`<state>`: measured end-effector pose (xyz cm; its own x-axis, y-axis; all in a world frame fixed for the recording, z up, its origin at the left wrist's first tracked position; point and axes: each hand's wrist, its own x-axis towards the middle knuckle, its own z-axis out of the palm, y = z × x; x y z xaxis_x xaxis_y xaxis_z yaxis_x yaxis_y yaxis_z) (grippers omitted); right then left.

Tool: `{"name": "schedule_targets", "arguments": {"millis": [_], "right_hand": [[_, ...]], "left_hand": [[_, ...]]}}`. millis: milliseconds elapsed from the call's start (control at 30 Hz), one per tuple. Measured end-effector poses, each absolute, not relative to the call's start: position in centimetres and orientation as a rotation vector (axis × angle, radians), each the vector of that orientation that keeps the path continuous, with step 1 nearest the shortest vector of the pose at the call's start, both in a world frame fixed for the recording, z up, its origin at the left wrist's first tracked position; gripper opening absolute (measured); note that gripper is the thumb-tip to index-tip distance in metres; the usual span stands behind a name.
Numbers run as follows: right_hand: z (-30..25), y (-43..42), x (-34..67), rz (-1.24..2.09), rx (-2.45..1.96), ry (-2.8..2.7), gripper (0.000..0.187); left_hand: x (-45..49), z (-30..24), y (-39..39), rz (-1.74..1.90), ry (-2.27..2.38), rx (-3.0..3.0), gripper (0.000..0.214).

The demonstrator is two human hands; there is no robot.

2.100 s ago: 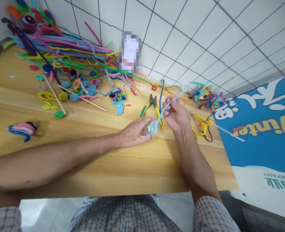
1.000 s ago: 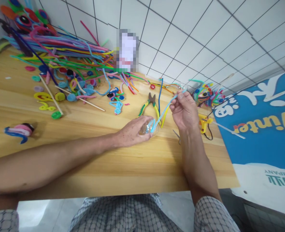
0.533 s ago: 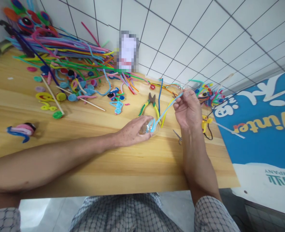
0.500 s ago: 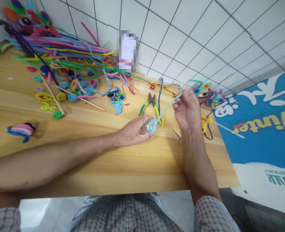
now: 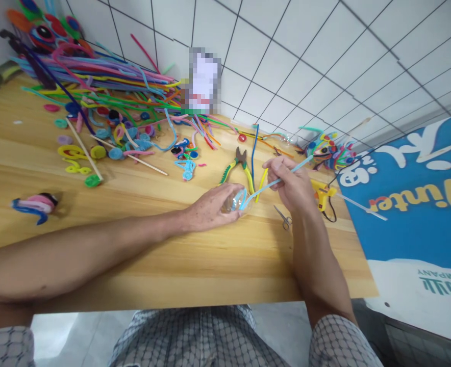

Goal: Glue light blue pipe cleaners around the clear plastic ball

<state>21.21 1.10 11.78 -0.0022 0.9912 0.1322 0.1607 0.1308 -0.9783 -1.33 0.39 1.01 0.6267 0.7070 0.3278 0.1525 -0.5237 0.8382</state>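
Note:
My left hand [image 5: 210, 206] rests on the wooden table [image 5: 172, 255], fingers closed round a small clear plastic piece [image 5: 236, 204] that shows between the fingertips. A light blue pipe cleaner [image 5: 266, 187] runs from that piece up and to the right. My right hand [image 5: 290, 183] pinches the pipe cleaner partway along, and its free end sticks out past the fingers toward the right. Both forearms lie across the table's near edge.
Yellow-and-green pliers [image 5: 237, 168] lie just beyond my hands. Small scissors [image 5: 284, 218] and a yellow glue gun [image 5: 322, 193] sit to the right. A heap of coloured pipe cleaners [image 5: 106, 84] fills the back left by the tiled wall. A blue banner [image 5: 412, 209] borders the right.
My right hand has dropped lower and closer to my left hand, sliding down the blue pipe cleaner so more of its end sticks out. The left hand has stayed put.

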Motion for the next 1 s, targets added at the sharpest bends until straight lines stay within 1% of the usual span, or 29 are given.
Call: {"name": "schedule_targets", "arguments": {"millis": [100,233,433,567,700,1000], "right_hand": [[12.2,0.9,22.3,0.907,-1.345,-1.513,0.053],[13.1,0.9,23.4,0.998,-1.364,-1.495,0.056],[14.2,0.8,22.7,0.925,-1.348,-1.498,0.054],[14.8,1.0,22.1,0.870,-1.390,-1.545,0.046],[14.5,1.4,21.8,0.972,-1.355,-1.522,0.046],[12.6,1.5,19.8,1.317,-1.104,-1.145,0.048]], "left_hand": [[-1.3,1.1,0.4,0.848,0.680,2.028,0.057],[-1.5,1.4,0.2,0.839,0.691,2.023,0.058],[-1.5,1.4,0.2,0.858,0.685,2.043,0.057],[-1.4,1.3,0.2,0.857,0.676,2.053,0.057],[-1.4,1.2,0.3,0.860,0.675,2.046,0.057],[-1.2,1.2,0.3,0.885,0.663,2.005,0.055]]}}
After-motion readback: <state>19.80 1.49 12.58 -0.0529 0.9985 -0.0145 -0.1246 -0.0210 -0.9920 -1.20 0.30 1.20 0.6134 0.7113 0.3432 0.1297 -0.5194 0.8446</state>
